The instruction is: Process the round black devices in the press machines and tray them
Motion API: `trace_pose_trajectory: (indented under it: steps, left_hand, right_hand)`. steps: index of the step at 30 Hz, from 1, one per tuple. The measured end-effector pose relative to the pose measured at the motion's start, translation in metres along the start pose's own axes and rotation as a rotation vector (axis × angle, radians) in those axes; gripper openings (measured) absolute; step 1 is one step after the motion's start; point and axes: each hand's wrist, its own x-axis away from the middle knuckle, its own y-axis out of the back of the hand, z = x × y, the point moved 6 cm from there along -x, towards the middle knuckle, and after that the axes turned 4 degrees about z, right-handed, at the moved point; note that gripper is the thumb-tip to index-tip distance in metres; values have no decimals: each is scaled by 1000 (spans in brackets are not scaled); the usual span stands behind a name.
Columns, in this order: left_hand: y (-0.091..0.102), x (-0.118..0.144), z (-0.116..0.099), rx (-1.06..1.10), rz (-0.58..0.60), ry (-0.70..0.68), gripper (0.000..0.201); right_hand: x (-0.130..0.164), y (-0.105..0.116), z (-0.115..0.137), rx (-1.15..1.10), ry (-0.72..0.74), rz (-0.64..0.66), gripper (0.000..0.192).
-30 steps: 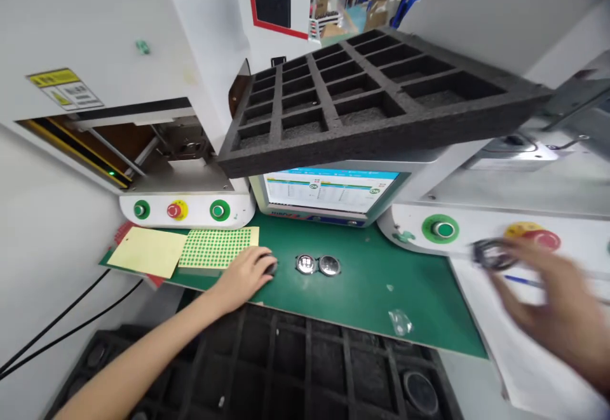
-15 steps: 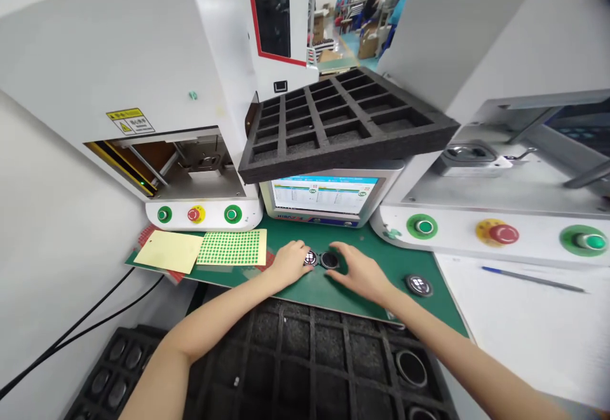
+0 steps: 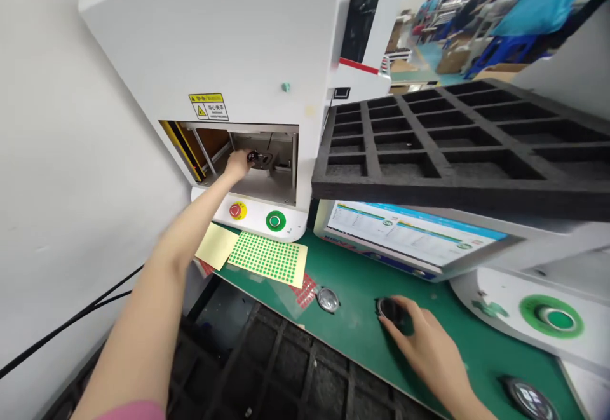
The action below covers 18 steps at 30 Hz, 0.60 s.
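Observation:
My left hand point(image 3: 238, 162) reaches into the open bay of the white machine point(image 3: 229, 39) on the left and holds a small round dark part point(image 3: 252, 156) at the fixture inside. On the green mat point(image 3: 362, 337), my right hand point(image 3: 426, 344) rests with its fingers on a round black part point(image 3: 388, 307). A round silver disc point(image 3: 328, 299) lies loose on the mat between my two arms. Another round part point(image 3: 528, 399) lies at the mat's lower right.
A black foam grid tray point(image 3: 457, 147) sits above a tilted screen point(image 3: 410, 232). A sheet of green dot stickers point(image 3: 267, 258) and a yellow sheet point(image 3: 216, 245) lie below the machine's red point(image 3: 237, 210) and green point(image 3: 275, 220) buttons. A second machine's green button point(image 3: 553, 315) is at right. Black trays point(image 3: 286, 375) lie below.
My left hand lifted from the mat with one round part and went into the left machine's bay. My right hand stayed on the mat on the other part. The view swung left.

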Motion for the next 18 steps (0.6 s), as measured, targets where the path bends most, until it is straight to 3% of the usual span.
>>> trace_pose_trajectory:
  steps: [3,6,12,18]
  left_hand:
    - [-17,-44,7,-44,91,-8,35]
    - [-32,-66,14,-74,181,-46,35]
    - [-37,-80,24,-130,232,-78,44]
    - [-37,-83,21,-146,205,-106,47]
  right_hand:
    - [2,0,-4,-30,-56,9,42]
    - [1,1,-4,-45,-106,42,43]
    - [0,5,-3,-53,-190,109,49]
    - [-3,2,2,-86,-146,90,41]
